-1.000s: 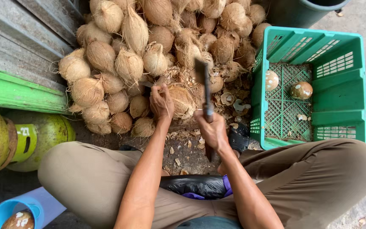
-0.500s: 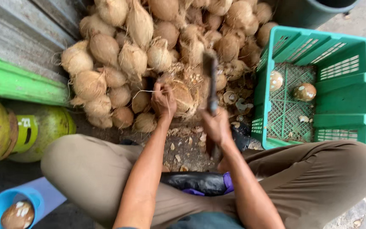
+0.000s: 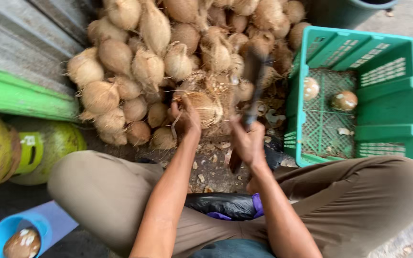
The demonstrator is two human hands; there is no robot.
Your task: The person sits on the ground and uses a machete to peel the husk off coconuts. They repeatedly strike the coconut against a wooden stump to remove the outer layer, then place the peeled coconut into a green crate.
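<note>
you are sitting cross-legged on the ground, facing a pile of husked coconuts [image 3: 135, 71] stacked against a corrugated wall.

current state:
- your left hand [image 3: 186, 116] is clamped on a fibrous coconut [image 3: 205, 106] at the front foot of the pile, fingers wrapping its near side and pinning it to the ground.
- your right hand [image 3: 247, 143] is closed around the handle of a blade [image 3: 253, 91], which is standing raised and blurred just to the right of the held coconut, its tip reaching up over the pile. whether the edge is touching the husk cannot be told.

progress, as far as it is showing:
- two trimmed coconuts [image 3: 344, 100] are lying in the far part of the green crate [image 3: 388, 129] on your right, well apart from each other, with a few chips beside them. most of the crate floor is showing bare.
- husk chips [image 3: 206, 165] are littering the ground between your knees and the pile.
- one more peeled coconut is sitting in a blue scoop [image 3: 5, 234] at your left knee.

remaining, by judgement: the coconut in hand is carrying much of its fibre, and dozens in the pile are waiting untrimmed, so the work is looking to be at an early stage.
</note>
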